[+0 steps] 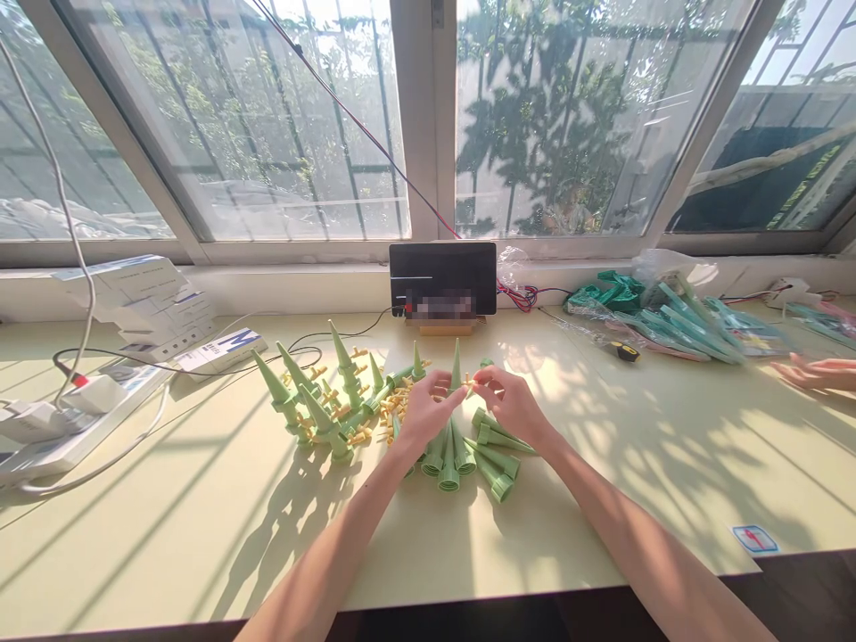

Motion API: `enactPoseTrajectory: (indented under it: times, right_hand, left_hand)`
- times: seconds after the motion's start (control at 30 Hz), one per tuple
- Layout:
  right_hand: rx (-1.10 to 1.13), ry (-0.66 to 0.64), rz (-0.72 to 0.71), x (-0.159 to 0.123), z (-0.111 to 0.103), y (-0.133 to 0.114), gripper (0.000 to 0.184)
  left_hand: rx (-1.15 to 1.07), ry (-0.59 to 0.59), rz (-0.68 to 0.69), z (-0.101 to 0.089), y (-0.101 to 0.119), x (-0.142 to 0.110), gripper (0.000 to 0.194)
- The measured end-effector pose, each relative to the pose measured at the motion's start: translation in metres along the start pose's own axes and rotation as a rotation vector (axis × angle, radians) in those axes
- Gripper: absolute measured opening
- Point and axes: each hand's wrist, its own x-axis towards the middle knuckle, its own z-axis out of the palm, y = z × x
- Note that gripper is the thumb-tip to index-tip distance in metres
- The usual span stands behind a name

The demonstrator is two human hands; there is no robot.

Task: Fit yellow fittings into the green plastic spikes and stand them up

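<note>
Both hands meet near the middle of the table. My left hand closes around a green plastic watering spike, its pointed end up. Between the fingertips of my right hand is a small yellow valve, held against the spike's side; whether it is seated in the spike is too small to tell. Loose yellow valves lie in a heap by my left hand, partly hidden by it. Under and beside my hands, several green spikes lie flat. To the left, several spikes with valves stand upright in a cluster.
A black screen stands against the window sill. At left are a white power strip, cables and white boxes. Bagged green pieces and a yellow-black tool lie at right. Another person's hand rests at the right edge.
</note>
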Motion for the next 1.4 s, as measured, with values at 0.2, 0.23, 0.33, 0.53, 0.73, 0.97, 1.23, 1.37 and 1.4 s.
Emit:
enactPoseTrajectory:
  times: [0.2,0.23,0.33,0.53,0.73,0.97,1.23,1.37,1.4]
  right_hand:
    - [0.031,-0.006,0.007,0.000,0.001,-0.003,0.013]
    - [0.033,-0.015,0.008,-0.001,0.001,-0.004,0.014]
    - [0.024,-0.037,0.012,-0.002,0.001,-0.004,0.015]
    - [-0.050,-0.072,-0.013,-0.002,0.001,-0.002,0.024]
    - [-0.107,-0.085,0.000,-0.004,-0.001,-0.008,0.036]
    - [-0.068,-0.092,0.025,-0.003,-0.001,-0.008,0.042]
    - [0.012,-0.092,0.024,-0.002,-0.002,-0.006,0.020]
    - [0.015,-0.097,0.004,-0.002,-0.001,-0.004,0.020]
    - [0.010,-0.100,-0.001,-0.002,-0.001,-0.004,0.021]
  left_hand:
    - [-0.130,-0.080,-0.082,-0.003,0.014,-0.002,0.033]
    - [-0.144,-0.094,-0.082,-0.003,0.015,-0.002,0.032]
    - [-0.178,-0.122,-0.079,-0.004,0.016,-0.003,0.031]
    - [-0.168,-0.126,-0.044,-0.004,0.014,-0.004,0.031]
    - [-0.153,-0.172,0.018,-0.003,0.011,-0.004,0.032]
    - [-0.156,-0.172,0.027,-0.003,0.010,-0.004,0.033]
    - [-0.177,-0.104,-0.062,-0.002,0.008,-0.002,0.032]
    - [-0.152,-0.128,-0.047,-0.002,0.007,-0.003,0.031]
    - [-0.146,-0.132,-0.039,-0.002,0.007,-0.003,0.031]
